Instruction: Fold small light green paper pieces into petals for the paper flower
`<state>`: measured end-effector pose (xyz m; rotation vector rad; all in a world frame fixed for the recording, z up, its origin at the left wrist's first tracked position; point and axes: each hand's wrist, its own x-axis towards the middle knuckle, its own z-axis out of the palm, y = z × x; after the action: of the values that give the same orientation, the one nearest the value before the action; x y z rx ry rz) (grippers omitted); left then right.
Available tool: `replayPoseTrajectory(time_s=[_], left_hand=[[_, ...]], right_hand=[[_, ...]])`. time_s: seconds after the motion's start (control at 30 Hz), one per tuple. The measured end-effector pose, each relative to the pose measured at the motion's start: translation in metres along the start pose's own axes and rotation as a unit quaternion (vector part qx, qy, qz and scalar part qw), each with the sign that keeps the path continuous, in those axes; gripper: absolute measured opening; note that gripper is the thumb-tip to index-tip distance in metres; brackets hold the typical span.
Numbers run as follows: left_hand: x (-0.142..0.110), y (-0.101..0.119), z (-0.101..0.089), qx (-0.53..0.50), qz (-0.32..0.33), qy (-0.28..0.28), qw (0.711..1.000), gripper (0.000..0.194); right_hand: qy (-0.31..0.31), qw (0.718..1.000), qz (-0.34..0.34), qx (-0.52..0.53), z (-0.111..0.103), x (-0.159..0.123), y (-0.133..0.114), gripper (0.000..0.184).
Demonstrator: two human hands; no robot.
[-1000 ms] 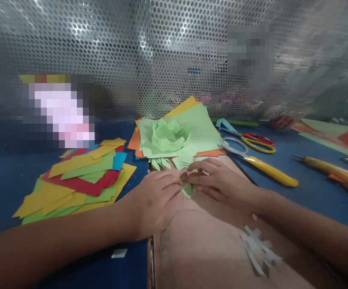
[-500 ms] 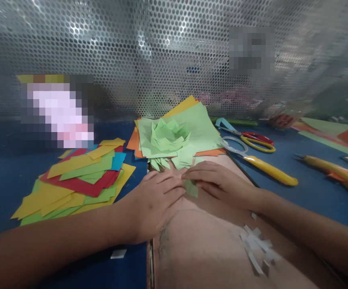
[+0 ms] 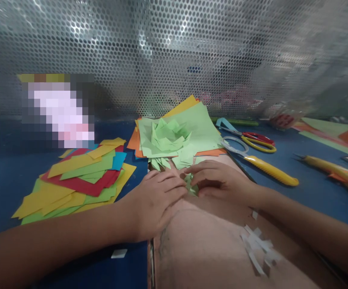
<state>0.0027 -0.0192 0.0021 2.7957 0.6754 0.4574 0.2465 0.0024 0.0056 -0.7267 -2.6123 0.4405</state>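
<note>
A small light green paper piece [image 3: 193, 185] lies on the pinkish-brown board, partly covered by my hands. From the left, my left hand [image 3: 162, 192] bears on it, fingers together and tips at its edge. Opposite, my right hand [image 3: 217, 178] curves over the same paper, its fingers bent and closed on it; the exact fingertip contact is hidden. Just beyond are folded green paper pieces [image 3: 159, 163]. A green paper ring of pointed petals [image 3: 171, 136] rests on green sheets [image 3: 202, 124] at the back.
Coloured paper strips [image 3: 80, 178] are piled at left. At right lie scissors with red and yellow handles [image 3: 258, 140], a yellow-handled tool with a grey ring [image 3: 270, 170] and a yellow pointed tool [image 3: 330, 170]. White scraps [image 3: 258, 245] lie on the board [image 3: 201, 249]. A perforated metal panel [image 3: 116, 48] stands behind.
My right hand's fingers have arched and lifted slightly, and the green paper between the hands looks more bent. My left hand stays almost where it was.
</note>
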Motion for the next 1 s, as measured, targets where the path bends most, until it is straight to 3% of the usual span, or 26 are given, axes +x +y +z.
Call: replayPoseTrajectory(time_s=[0.17, 0.37, 0.57, 0.67, 0.8, 0.87, 1.0], left_hand=[[0.001, 0.000, -0.002, -0.019, -0.005, 0.008, 1.000, 0.030], [-0.001, -0.004, 0.003, -0.040, -0.022, 0.026, 0.999, 0.030], [-0.002, -0.006, 0.006, -0.067, -0.022, 0.058, 0.996, 0.030], [-0.002, -0.005, 0.004, -0.077, -0.019, 0.060, 0.995, 0.028], [-0.003, -0.005, 0.004, -0.076, -0.018, 0.059, 0.995, 0.030], [-0.002, -0.005, 0.004, -0.072, -0.014, 0.059, 0.996, 0.030], [-0.002, -0.006, 0.005, -0.054, -0.012, 0.057, 0.997, 0.033]], right_hand=[[0.006, 0.999, -0.014, -0.034, 0.000, -0.003, -0.001, 0.010], [0.019, 0.999, -0.003, -0.051, -0.001, -0.007, 0.006, 0.021], [0.034, 0.994, -0.014, -0.102, 0.002, -0.005, -0.002, 0.019], [0.047, 0.996, 0.029, -0.077, 0.006, -0.006, -0.004, 0.025], [0.076, 0.988, 0.120, 0.064, 0.009, -0.009, -0.003, 0.032], [0.082, 0.987, 0.103, 0.094, 0.009, -0.009, -0.003, 0.030], [0.062, 0.997, 0.028, 0.023, 0.007, -0.001, -0.009, 0.021]])
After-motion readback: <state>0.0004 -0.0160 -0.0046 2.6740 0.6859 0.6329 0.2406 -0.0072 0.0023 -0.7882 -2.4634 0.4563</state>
